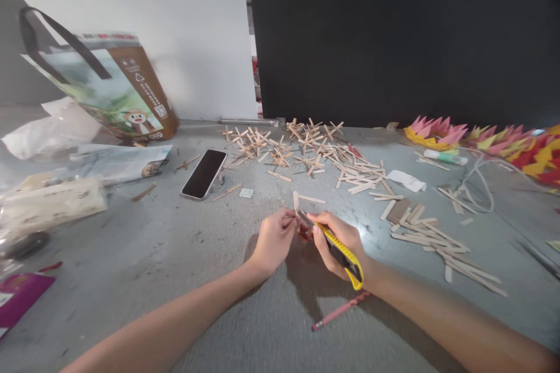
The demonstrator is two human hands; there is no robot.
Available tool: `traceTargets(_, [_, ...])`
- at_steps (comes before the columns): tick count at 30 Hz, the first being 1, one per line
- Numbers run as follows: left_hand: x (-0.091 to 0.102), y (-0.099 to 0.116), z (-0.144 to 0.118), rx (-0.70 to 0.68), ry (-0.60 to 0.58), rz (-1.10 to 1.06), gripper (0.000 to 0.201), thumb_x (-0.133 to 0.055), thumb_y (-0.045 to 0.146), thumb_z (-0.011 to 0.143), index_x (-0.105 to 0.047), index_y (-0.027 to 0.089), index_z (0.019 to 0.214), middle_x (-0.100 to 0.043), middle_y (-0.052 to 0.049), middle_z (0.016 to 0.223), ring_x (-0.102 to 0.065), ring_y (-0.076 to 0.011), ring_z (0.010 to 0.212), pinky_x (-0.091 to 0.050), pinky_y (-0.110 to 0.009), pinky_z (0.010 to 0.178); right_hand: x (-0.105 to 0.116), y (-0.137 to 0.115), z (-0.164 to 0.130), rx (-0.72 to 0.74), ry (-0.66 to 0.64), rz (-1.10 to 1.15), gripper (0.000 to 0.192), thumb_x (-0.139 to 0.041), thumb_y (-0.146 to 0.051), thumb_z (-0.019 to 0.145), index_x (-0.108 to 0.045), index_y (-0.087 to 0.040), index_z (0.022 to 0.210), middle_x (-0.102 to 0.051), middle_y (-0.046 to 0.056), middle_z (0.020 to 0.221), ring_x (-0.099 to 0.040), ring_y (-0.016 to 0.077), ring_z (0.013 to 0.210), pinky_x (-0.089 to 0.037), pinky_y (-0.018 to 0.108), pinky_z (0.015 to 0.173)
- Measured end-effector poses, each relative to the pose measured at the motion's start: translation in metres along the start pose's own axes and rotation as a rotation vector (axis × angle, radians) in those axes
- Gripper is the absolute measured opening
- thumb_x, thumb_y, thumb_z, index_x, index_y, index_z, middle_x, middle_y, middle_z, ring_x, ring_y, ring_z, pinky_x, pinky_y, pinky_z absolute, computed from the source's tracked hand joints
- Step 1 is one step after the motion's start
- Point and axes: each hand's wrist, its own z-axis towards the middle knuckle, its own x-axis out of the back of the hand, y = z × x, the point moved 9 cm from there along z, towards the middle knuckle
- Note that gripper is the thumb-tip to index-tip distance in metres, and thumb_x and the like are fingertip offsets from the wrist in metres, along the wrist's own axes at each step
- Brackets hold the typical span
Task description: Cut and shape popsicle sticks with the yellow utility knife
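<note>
Your hands meet over the middle of a grey work table (144,256), both closed on what they hold. Your left hand (275,239) pinches a short wooden stick (296,200) between thumb and fingertips, the stick standing nearly upright just above the fingers. Your right hand (336,242) is wrapped around a yellow utility knife (345,256), its front end pointed at the stick and touching or almost touching your left fingers; the blade itself is too small to make out.

A pink pencil (339,310) lies on the table just below your right wrist. Behind your hands, a scatter of crossed sticks (301,148) spreads toward the dark panel (394,35) at the back, and a looser pile of plain sticks (437,242) lies near your right hand. A black phone (203,173) rests face up to the left of the crosses, well apart from your hands. Further left stands a tilted paper bag (118,90) with a dark strap, with clear plastic wrapping (48,201) in front of it. At the far right edge, pink, yellow and red paper flowers (481,140) line the back of the table, with a white cable (479,186) looped beside them.
</note>
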Motion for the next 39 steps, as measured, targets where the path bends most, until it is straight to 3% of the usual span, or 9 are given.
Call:
traceTargets(5, [0.003, -0.001, 0.002, 0.017, 0.012, -0.006, 0.026, -0.068, 0.045, 0.091, -0.065, 0.019, 0.087, -0.077, -0.004, 0.074, -0.077, -0.0213, 0.066, -0.063, -0.032, 0.067, -0.004, -0.014, -0.001, 0.123, -0.028, -0.047, 0.034, -0.05, -0.016, 0.104, -0.057, -0.027, 0.135, -0.069, 0.007, 0.101, -0.072, 0.0194, 0.084, -0.063, 0.031, 0.079])
traceTargets(12, [0.002, -0.003, 0.0, -0.012, 0.001, 0.044, 0.028, -0.066, 0.044, 0.093, -0.056, 0.021, 0.105, -0.078, -0.003, 0.075, -0.074, -0.0194, 0.062, -0.059, -0.03, 0.065, 0.001, 0.003, 0.0, -0.02, 0.008, -0.025, 0.025, -0.049, -0.021, 0.107, -0.059, -0.029, 0.128, -0.07, 0.003, 0.1, -0.069, 0.0159, 0.078, -0.06, 0.029, 0.076])
traceTargets(32, [0.001, 0.001, -0.002, -0.013, 0.007, 0.074, 0.025, -0.064, 0.043, 0.095, -0.056, 0.019, 0.095, -0.076, -0.003, 0.077, -0.071, -0.0158, 0.06, -0.058, -0.027, 0.062, 0.001, 0.006, -0.001, -0.063, -0.017, -0.009, 0.021, -0.05, -0.024, 0.107, -0.061, -0.028, 0.125, -0.071, 0.004, 0.099, -0.068, 0.0166, 0.076, -0.058, 0.031, 0.072])
traceTargets(39, [0.002, 0.001, -0.003, -0.012, 0.018, 0.065, 0.027, -0.067, 0.045, 0.094, -0.059, 0.019, 0.092, -0.075, -0.003, 0.076, -0.07, -0.0151, 0.059, -0.057, -0.027, 0.061, 0.004, 0.01, -0.001, -0.086, -0.002, -0.029, 0.018, -0.052, -0.028, 0.108, -0.065, -0.024, 0.12, -0.07, 0.003, 0.088, -0.066, 0.0149, 0.069, -0.055, 0.027, 0.067])
